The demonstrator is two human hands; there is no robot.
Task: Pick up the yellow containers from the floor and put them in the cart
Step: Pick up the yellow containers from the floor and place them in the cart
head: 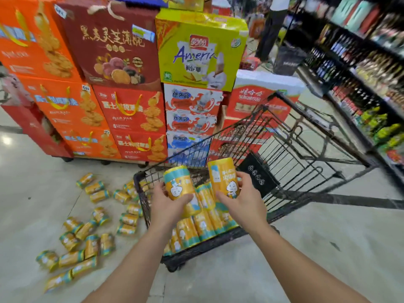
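The left hand [168, 202] grips a yellow container [178, 182] and the right hand [242, 200] grips a second container [223, 178]. Both are held side by side over the near end of the black wire cart [140, 178]. Packed containers [203, 226] lie in the cart's bottom beneath the hands. Scattered containers [87, 237] lie on the floor [328, 248] left of the cart. Stacked boxes [122, 62], orange, red and yellow-green, stand beyond it. A shelf [360, 73] of goods runs along the right.
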